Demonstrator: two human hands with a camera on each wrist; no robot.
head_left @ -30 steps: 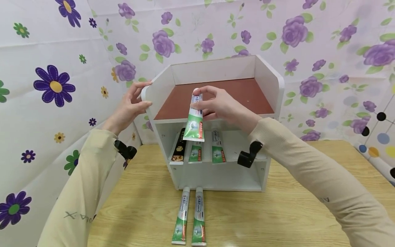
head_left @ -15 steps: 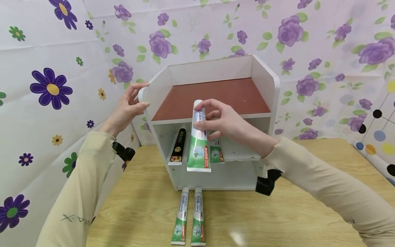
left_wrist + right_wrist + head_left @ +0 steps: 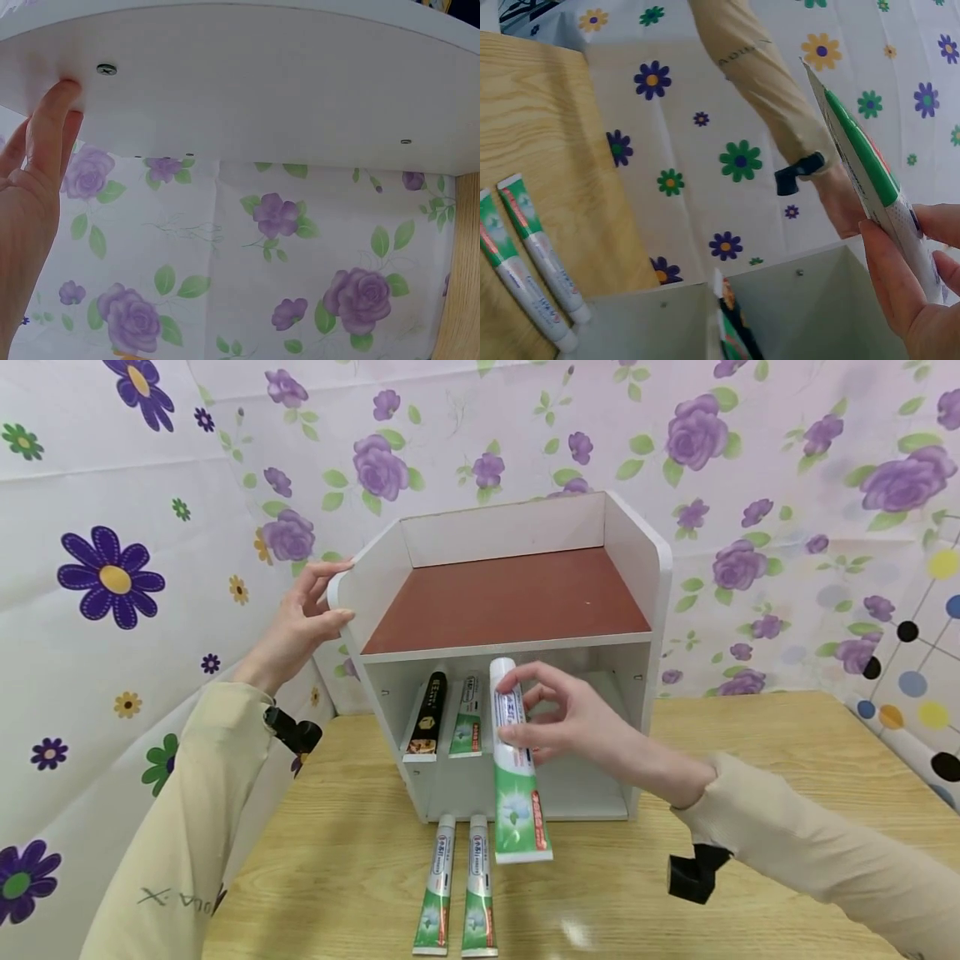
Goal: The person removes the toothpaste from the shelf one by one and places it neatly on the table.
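Observation:
My right hand pinches a white-and-green toothpaste tube near its capped end, its flat end pointing down in front of a small white shelf unit. The right wrist view shows this tube side-on between thumb and fingers. On the middle shelf lie a black tube and another green-and-white toothpaste tube; the held tube and hand hide the area right of them. My left hand touches the unit's left side panel, with fingertips against its outer face.
Two more toothpaste tubes, a left one and a right one, lie parallel on the wooden table before the unit. The unit has a brown top board. A flowered cloth hangs behind it.
My right hand has moved down and toward me with the toothpaste tube, from above the top board's front edge to before the lower opening. My left hand has stayed at the side panel.

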